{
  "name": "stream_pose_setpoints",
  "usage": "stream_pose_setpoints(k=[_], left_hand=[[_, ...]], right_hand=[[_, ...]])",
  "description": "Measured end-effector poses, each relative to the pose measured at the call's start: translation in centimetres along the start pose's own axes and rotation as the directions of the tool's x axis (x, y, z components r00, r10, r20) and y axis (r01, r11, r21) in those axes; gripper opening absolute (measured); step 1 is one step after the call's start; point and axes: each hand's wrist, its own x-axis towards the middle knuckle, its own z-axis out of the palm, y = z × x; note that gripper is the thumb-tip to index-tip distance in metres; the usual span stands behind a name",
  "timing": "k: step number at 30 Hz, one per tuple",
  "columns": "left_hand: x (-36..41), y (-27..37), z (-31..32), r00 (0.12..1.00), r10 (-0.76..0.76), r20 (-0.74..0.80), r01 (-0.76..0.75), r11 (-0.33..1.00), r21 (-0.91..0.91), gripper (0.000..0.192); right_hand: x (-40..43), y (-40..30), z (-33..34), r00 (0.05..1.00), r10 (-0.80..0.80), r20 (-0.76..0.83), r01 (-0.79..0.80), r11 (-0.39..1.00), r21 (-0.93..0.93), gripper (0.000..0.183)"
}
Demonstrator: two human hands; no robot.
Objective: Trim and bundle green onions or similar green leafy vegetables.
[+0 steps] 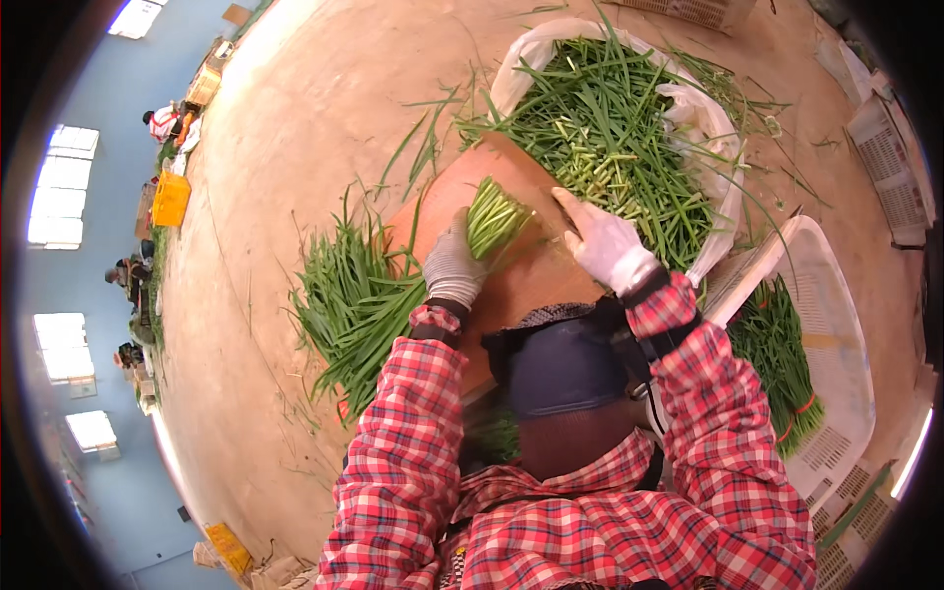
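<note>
My left hand (456, 262), in a grey-white knit glove, grips a bunch of garlic greens (495, 220) over a reddish-brown board (509, 287). The trimmed pale ends of the bunch point toward my right hand. Its long leaves (354, 295) spill past the board's left side. My right hand (606, 240), in a white glove, is at the board's right edge with its index finger stretched out. A thin dark edge shows beneath those fingers; whether it is a blade in the hand is unclear. A gap separates this hand from the bunch.
Beyond the board, a white plastic bag (726, 221) brims with cut leaves and stalk ends (612, 162). To the right, a white crate (841, 354) holds tied green bunches (782, 376). Loose leaves litter the floor (258, 221). People work far left near a yellow crate (171, 199).
</note>
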Motion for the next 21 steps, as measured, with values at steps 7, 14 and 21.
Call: stream_pose_setpoints(k=[7, 14, 21], left_hand=[[0.0, -0.1, -3.8, 0.988, 0.034, -0.150, -0.071, 0.965, -0.251, 0.067], [-0.1, -0.9, -6.0, 0.970, 0.009, -0.244, -0.096, 0.933, -0.346, 0.067], [-1.7, 1.0, -7.9, 0.967, 0.112, -0.228, -0.214, 0.845, -0.490, 0.067]], right_hand=[[4.1, 1.5, 5.6, 0.977, 0.008, 0.211, 0.018, 0.992, -0.122, 0.052], [3.6, 0.0, 5.1, 0.981, -0.133, -0.143, 0.149, 0.983, 0.105, 0.039], [8.4, -1.1, 11.5, 0.959, -0.274, 0.074, 0.275, 0.837, -0.472, 0.029]])
